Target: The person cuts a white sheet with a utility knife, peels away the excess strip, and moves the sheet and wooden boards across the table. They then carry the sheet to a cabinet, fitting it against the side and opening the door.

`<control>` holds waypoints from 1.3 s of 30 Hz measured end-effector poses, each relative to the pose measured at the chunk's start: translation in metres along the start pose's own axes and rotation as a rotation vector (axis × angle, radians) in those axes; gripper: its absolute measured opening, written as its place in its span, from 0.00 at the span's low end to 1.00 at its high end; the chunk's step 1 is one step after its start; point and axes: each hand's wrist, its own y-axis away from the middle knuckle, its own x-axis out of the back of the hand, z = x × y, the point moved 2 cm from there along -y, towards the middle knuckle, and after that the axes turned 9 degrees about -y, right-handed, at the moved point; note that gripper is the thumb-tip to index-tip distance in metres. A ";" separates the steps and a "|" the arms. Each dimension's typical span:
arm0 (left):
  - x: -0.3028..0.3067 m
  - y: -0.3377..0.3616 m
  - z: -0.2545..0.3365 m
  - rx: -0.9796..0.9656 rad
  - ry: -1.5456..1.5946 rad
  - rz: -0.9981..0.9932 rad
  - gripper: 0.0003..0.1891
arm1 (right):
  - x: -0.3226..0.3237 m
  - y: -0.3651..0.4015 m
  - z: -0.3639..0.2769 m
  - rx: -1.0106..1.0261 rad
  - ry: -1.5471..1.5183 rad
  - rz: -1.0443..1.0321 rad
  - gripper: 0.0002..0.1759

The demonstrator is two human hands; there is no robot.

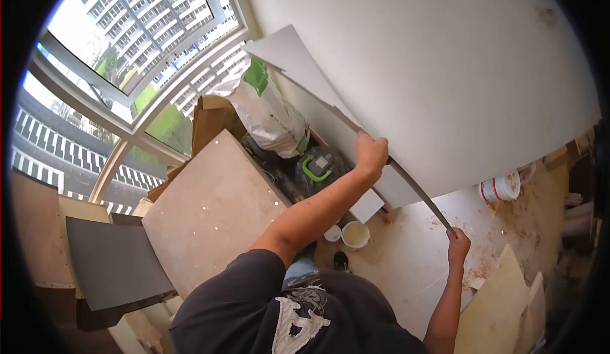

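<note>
A long, thin strip of board [420,194] runs diagonally in front of me, with its pale, wider end up by the window and a jagged break along one edge. My left hand [372,154] is closed around it near the middle. At the lower right end, my right hand [459,246] grips the tip, fingers wrapped around it. The strip is seen mostly edge-on below my left hand, where it looks dark and slightly bowed.
A wooden panel-topped surface [210,208] stands left, beside a grey board [111,262]. Behind are a white sack [264,116] and a dark machine with a green handle [316,168]. Buckets [356,234] sit on the debris-strewn floor [406,252]. A white wall [445,68] rises ahead.
</note>
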 end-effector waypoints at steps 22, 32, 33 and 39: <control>-0.063 0.038 -0.001 -0.037 -0.505 -0.033 0.20 | 0.023 0.080 0.071 -0.144 0.022 0.078 0.12; -0.005 -0.110 -0.090 0.351 -0.101 -0.140 0.10 | -0.042 0.034 -0.009 -0.045 0.268 0.106 0.15; 0.009 -0.125 -0.091 0.382 -0.060 -0.137 0.11 | -0.059 0.022 -0.010 -0.021 0.346 0.073 0.15; 0.086 -0.249 -0.123 0.370 0.044 -0.168 0.13 | -0.169 -0.046 -0.057 0.079 0.666 -0.042 0.17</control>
